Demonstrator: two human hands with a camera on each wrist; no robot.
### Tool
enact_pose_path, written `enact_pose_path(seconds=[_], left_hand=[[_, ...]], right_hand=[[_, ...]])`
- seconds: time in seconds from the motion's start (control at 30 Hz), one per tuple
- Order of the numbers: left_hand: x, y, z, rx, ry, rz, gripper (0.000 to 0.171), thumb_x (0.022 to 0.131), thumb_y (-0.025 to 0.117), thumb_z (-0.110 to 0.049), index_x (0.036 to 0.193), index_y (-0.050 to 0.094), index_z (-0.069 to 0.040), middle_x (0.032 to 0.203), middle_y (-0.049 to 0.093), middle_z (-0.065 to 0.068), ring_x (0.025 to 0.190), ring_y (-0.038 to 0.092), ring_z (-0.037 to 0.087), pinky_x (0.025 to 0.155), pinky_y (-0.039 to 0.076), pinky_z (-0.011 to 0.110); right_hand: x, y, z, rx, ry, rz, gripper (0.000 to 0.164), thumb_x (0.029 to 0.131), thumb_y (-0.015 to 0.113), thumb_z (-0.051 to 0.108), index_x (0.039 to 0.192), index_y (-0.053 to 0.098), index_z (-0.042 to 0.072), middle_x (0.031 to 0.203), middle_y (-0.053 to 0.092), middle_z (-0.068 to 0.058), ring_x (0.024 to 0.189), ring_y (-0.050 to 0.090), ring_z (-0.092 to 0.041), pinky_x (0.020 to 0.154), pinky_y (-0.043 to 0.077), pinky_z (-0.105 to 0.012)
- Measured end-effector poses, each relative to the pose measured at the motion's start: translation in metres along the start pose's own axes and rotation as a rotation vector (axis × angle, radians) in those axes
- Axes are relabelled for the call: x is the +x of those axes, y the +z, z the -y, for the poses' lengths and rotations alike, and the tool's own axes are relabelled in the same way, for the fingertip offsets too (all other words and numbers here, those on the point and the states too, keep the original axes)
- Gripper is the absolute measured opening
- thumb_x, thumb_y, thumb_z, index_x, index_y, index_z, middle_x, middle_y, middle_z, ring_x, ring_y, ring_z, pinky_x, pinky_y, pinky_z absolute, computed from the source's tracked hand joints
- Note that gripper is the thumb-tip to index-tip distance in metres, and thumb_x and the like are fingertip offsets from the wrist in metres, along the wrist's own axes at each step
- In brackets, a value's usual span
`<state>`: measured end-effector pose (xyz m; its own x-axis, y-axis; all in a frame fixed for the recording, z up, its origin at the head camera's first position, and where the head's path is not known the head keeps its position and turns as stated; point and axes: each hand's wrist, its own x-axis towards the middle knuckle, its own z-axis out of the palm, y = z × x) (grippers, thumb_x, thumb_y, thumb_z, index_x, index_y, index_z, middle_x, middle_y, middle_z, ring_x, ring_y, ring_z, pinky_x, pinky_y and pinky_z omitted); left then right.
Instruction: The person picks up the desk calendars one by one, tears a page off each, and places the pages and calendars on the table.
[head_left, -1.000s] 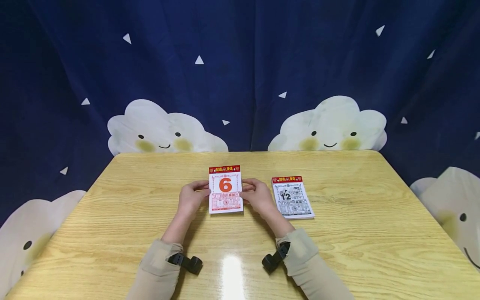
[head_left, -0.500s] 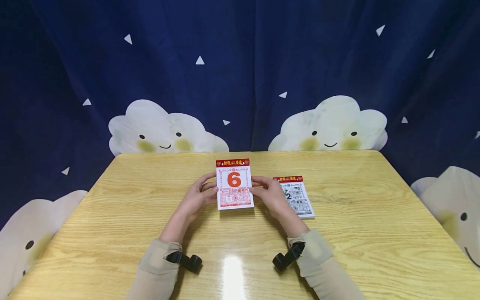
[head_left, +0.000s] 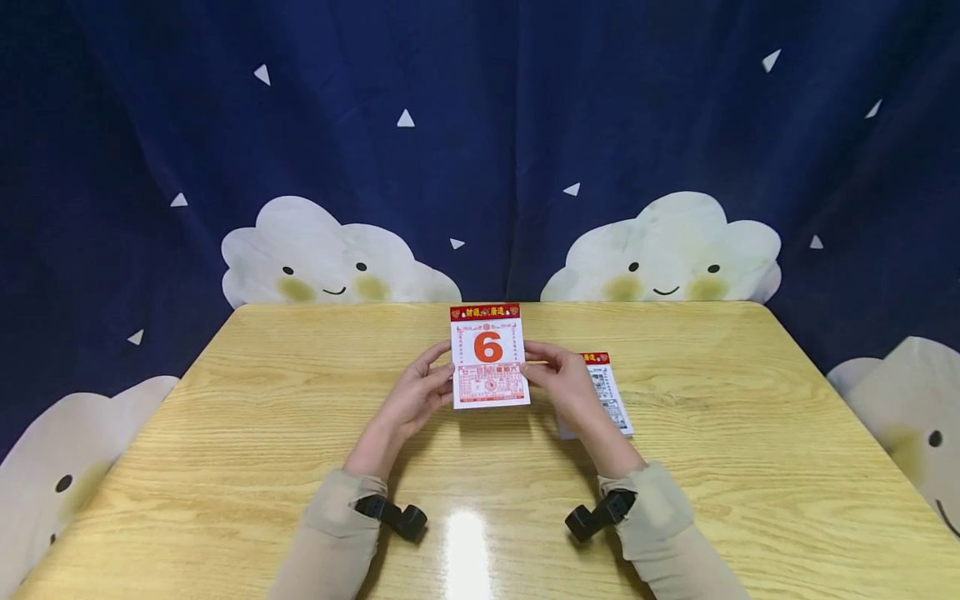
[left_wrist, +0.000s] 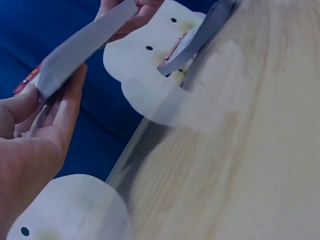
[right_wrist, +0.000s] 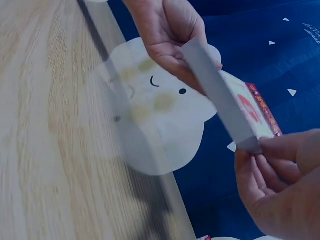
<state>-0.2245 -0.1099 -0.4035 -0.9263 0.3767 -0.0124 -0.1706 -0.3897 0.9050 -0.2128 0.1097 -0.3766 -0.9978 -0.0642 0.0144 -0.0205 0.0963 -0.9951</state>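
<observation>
A thick tear-off calendar block [head_left: 490,358] with a red header and a large red 6 is held up between both hands, above the table. My left hand [head_left: 416,392] pinches its left edge, thumb on the front and fingers behind. At the right edge my right hand [head_left: 566,385] grips it the same way. Both wrist views show it tilted and clear of the tabletop; its thick lower edge [right_wrist: 220,95] faces the right wrist camera. A second calendar block [head_left: 615,400], printed in black, lies on the table, partly hidden behind my right hand and forearm.
The wooden table [head_left: 225,467] reaches back to a dark blue curtain [head_left: 480,150] printed with smiling clouds and small white triangles. A black wrist camera [head_left: 401,518] is strapped on the left sleeve, another wrist camera [head_left: 592,517] on the right.
Both hands have raised the red 6 calendar and carried it to the right. My right hand and forearm now cover more of the black-printed calendar, which stays in place.
</observation>
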Motion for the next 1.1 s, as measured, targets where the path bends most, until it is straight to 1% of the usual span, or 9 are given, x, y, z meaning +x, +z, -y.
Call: enact_pose_path(seconds=[0.1,0.17,0.27,0.4,0.47,0.57,0.67,0.77,1.1], left_hand=[[0.002,0.004,0.000,-0.028,0.017,-0.006,0.049,0.095,0.037,0.000,0.141,0.022,-0.002,0.087,0.068,0.000,0.077,0.063,0.014,0.071,0.052,0.027],[0.002,0.006,0.001,-0.037,0.026,-0.011,0.048,0.095,0.036,0.001,0.141,0.023,-0.002,0.086,0.068,0.000,0.075,0.063,0.014,0.069,0.052,0.027],[0.002,0.006,0.001,-0.045,0.037,-0.010,0.048,0.095,0.036,0.001,0.141,0.023,-0.002,0.085,0.068,-0.001,0.074,0.062,0.013,0.069,0.052,0.026],[0.001,0.007,-0.001,-0.048,0.052,-0.025,0.047,0.095,0.035,0.001,0.141,0.023,-0.002,0.084,0.068,-0.002,0.075,0.063,0.013,0.069,0.052,0.026],[0.000,0.007,-0.002,-0.046,0.056,-0.026,0.048,0.095,0.035,0.001,0.141,0.023,-0.003,0.085,0.068,-0.001,0.076,0.063,0.013,0.070,0.052,0.026],[0.000,0.007,-0.003,-0.043,0.057,-0.016,0.048,0.095,0.036,0.001,0.141,0.024,-0.003,0.086,0.068,-0.001,0.078,0.064,0.013,0.071,0.052,0.027],[0.000,0.007,-0.003,-0.045,0.052,-0.002,0.047,0.095,0.036,0.000,0.141,0.024,-0.003,0.087,0.068,-0.001,0.078,0.064,0.014,0.072,0.052,0.028],[0.000,0.006,-0.004,-0.047,0.048,0.009,0.048,0.095,0.036,0.001,0.141,0.023,-0.002,0.087,0.068,-0.001,0.079,0.064,0.014,0.072,0.052,0.028],[-0.001,0.005,-0.002,-0.060,0.053,-0.012,0.042,0.095,0.036,0.002,0.135,0.033,-0.006,0.088,0.068,0.000,0.078,0.064,0.014,0.072,0.052,0.027]], right_hand=[[-0.002,-0.005,0.002,-0.088,-0.054,-0.001,0.039,0.084,0.061,0.007,0.122,0.055,0.002,0.111,0.058,-0.017,0.087,0.059,-0.013,0.078,0.052,-0.030],[-0.003,-0.007,0.002,-0.185,-0.133,-0.012,0.040,0.084,0.062,0.010,0.123,0.056,0.005,0.111,0.059,-0.014,0.091,0.060,-0.017,0.080,0.052,-0.032],[-0.006,-0.006,0.003,-0.401,-0.360,-0.077,0.040,0.081,0.066,0.010,0.120,0.058,0.005,0.110,0.059,-0.012,0.096,0.058,-0.022,0.082,0.050,-0.036],[-0.009,-0.002,0.009,-0.700,-0.752,-0.141,0.031,0.077,0.070,0.007,0.107,0.065,0.006,0.102,0.061,-0.007,0.096,0.056,-0.023,0.086,0.046,-0.037],[-0.011,0.000,0.012,-0.800,-0.910,-0.107,0.024,0.076,0.072,0.009,0.099,0.069,0.008,0.096,0.063,-0.004,0.093,0.056,-0.020,0.087,0.043,-0.034],[-0.015,0.002,0.014,-0.880,-1.056,0.029,0.018,0.075,0.073,0.015,0.093,0.071,0.013,0.090,0.065,0.002,0.088,0.057,-0.015,0.084,0.043,-0.032],[-0.017,0.005,0.013,-0.931,-1.116,0.150,0.020,0.075,0.074,0.023,0.093,0.071,0.015,0.089,0.064,0.005,0.088,0.056,-0.013,0.081,0.044,-0.030],[-0.018,0.007,0.013,-0.963,-1.137,0.193,0.021,0.073,0.075,0.022,0.093,0.071,0.016,0.089,0.062,0.004,0.088,0.055,-0.014,0.078,0.044,-0.029],[-0.021,0.011,0.015,-1.028,-1.124,0.123,0.012,0.077,0.071,0.014,0.088,0.071,0.012,0.085,0.063,0.003,0.085,0.060,-0.014,0.079,0.048,-0.028]])
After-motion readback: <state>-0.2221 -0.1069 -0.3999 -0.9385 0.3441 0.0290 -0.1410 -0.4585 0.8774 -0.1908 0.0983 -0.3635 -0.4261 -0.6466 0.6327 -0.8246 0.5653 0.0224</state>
